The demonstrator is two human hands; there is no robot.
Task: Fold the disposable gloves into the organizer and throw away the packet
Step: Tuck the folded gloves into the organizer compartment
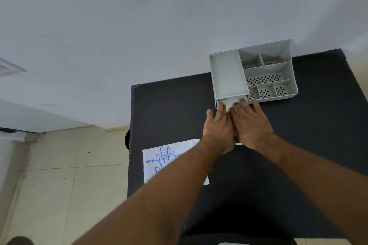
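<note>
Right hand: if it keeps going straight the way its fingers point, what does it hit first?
Probably the grey organizer: the right hand points at its near edge, fingertips already at the folded gloves there. Depth is unclear.

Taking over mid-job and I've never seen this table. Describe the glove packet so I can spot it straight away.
Start at the black table: the grey organizer sits at its far edge, where both hands are pushing folded gloves in. The packet lies flat at the table's near left edge, partly under the left forearm. It is the only white sheet with blue print, reading DISPOSABLE POLYETHYLENE over a hand outline.
</note>
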